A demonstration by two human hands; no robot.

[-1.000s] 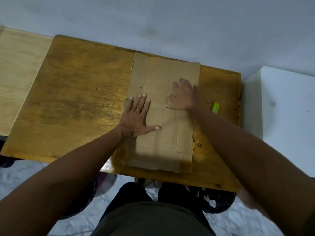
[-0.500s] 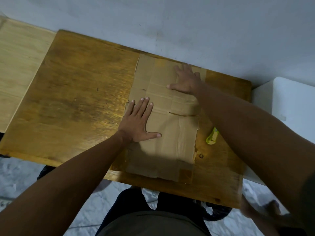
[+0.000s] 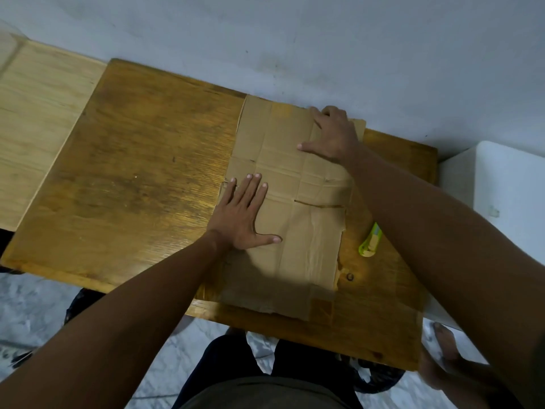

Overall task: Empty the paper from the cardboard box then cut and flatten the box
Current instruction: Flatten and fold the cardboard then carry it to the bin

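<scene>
Lying flat on the right half of the wooden table (image 3: 141, 160), the cardboard box (image 3: 295, 231) is opened out into a creased sheet, its far edge against the wall (image 3: 295, 39) and its near edge close to the table's front rim. A short slit shows across its middle. The left hand (image 3: 243, 216) presses palm-down on the sheet's left edge, fingers straight and together pointing away from the person, thumb stretched out to the right; it grips nothing. The right hand (image 3: 333, 135) lies flat on the far right corner, fingers spread toward the wall, thumb pointing left, also holding nothing. Both arms reach forward nearly straight. Just right of the sheet, a yellow-green cutter (image 3: 371, 240) lies on the table, partly under the right forearm. A white block (image 3: 501, 202) stands beside the table's right end.
</scene>
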